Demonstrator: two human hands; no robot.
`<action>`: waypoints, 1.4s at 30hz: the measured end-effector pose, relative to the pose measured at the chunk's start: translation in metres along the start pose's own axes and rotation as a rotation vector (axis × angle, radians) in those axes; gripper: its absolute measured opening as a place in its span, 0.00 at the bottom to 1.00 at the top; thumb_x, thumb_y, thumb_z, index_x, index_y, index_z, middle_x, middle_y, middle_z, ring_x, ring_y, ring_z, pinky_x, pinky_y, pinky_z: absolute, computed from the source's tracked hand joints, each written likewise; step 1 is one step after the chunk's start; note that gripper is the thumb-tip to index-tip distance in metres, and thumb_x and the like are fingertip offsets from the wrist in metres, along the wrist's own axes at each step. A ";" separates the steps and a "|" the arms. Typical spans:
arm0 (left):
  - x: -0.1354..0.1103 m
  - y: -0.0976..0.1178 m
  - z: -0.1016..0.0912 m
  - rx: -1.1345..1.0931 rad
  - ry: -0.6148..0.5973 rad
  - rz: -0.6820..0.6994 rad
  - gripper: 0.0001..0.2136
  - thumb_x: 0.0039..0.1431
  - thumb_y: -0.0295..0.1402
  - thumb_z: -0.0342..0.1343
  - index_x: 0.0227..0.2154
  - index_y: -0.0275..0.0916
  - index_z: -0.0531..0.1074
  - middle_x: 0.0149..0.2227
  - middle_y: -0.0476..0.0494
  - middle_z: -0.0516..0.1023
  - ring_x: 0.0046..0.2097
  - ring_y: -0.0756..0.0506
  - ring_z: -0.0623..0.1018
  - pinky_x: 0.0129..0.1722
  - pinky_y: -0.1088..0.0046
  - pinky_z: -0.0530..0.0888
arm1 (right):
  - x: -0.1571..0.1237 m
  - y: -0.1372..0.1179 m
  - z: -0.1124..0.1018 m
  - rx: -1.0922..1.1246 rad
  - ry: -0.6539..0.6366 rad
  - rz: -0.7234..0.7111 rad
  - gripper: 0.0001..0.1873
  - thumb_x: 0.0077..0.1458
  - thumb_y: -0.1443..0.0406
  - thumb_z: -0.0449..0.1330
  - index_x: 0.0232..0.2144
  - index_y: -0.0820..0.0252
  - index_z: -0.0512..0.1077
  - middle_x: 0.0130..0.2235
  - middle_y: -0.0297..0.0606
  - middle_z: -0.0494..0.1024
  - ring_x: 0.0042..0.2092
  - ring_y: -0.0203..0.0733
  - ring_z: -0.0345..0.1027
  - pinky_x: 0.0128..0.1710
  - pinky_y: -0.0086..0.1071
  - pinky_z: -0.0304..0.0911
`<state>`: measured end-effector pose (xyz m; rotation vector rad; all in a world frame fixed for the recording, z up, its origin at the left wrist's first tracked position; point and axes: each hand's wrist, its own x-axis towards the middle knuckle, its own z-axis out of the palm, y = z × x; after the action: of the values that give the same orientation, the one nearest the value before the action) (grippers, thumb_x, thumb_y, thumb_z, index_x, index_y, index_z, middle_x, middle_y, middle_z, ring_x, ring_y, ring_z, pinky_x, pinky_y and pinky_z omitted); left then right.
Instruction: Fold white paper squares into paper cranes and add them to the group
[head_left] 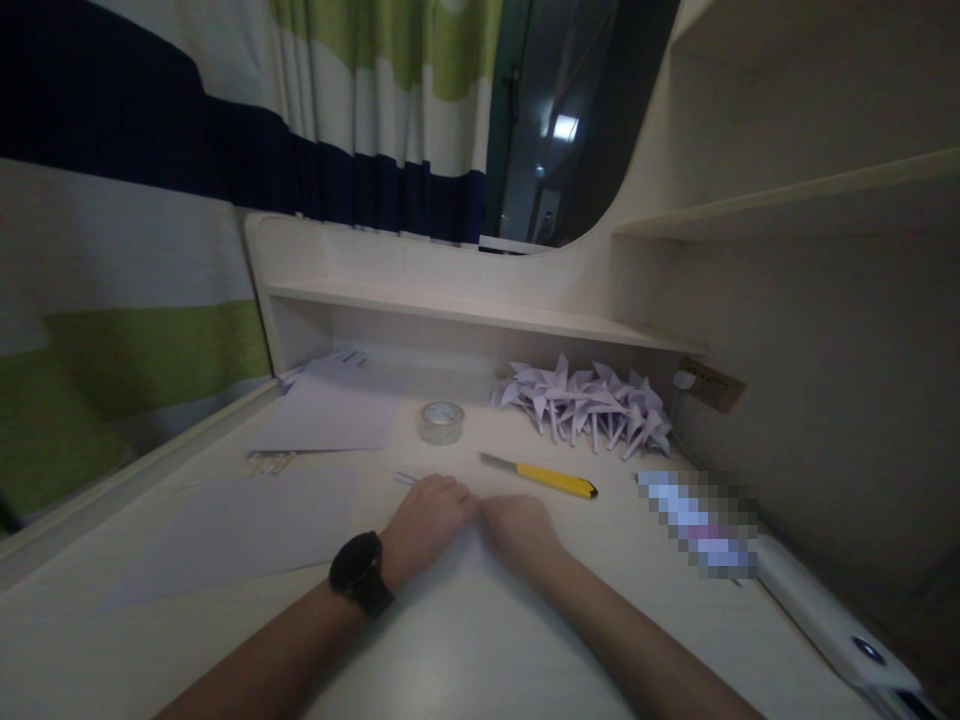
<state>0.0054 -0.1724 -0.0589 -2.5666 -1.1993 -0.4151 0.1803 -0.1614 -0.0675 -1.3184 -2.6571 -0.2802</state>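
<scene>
My left hand (429,518), with a black watch on its wrist, and my right hand (519,528) meet knuckle to knuckle on the pale desk (465,640). Both have their fingers curled down and pressed together over a small piece of pale paper (406,479) whose tip sticks out past the left hand. Most of that paper is hidden under the hands. A yellow utility knife (541,476) lies just beyond the right hand. A roll of clear tape (441,421) stands further back.
A heap of folded lilac paper shapes (589,402) sits at the back right under a low shelf (480,312). Sheets of paper (247,525) lie to the left. A white device (832,625) lies along the right edge by a wall socket (709,384).
</scene>
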 end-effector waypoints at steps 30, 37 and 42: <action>-0.001 -0.011 -0.014 0.034 0.128 0.203 0.07 0.64 0.29 0.51 0.43 0.37 0.71 0.36 0.43 0.76 0.42 0.43 0.72 0.46 0.62 0.66 | -0.003 0.029 -0.018 0.277 -0.070 -0.033 0.09 0.46 0.68 0.57 0.23 0.63 0.78 0.25 0.41 0.80 0.26 0.37 0.69 0.26 0.27 0.53; -0.008 -0.034 -0.007 0.052 0.104 0.138 0.09 0.65 0.28 0.50 0.45 0.39 0.71 0.38 0.43 0.76 0.39 0.45 0.74 0.40 0.67 0.69 | -0.005 0.057 -0.040 1.047 -0.397 0.140 0.08 0.41 0.66 0.60 0.17 0.65 0.73 0.16 0.33 0.73 0.19 0.34 0.65 0.19 0.24 0.56; -0.007 -0.036 -0.002 0.076 0.089 0.053 0.08 0.63 0.27 0.53 0.44 0.37 0.71 0.37 0.42 0.77 0.39 0.43 0.74 0.39 0.66 0.70 | -0.003 0.064 -0.034 1.223 -0.153 0.272 0.13 0.41 0.60 0.64 0.18 0.66 0.74 0.18 0.36 0.74 0.18 0.32 0.64 0.18 0.24 0.56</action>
<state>-0.0271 -0.1559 -0.0551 -2.4819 -1.0928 -0.4580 0.2351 -0.1340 -0.0289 -1.1602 -1.9470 1.2802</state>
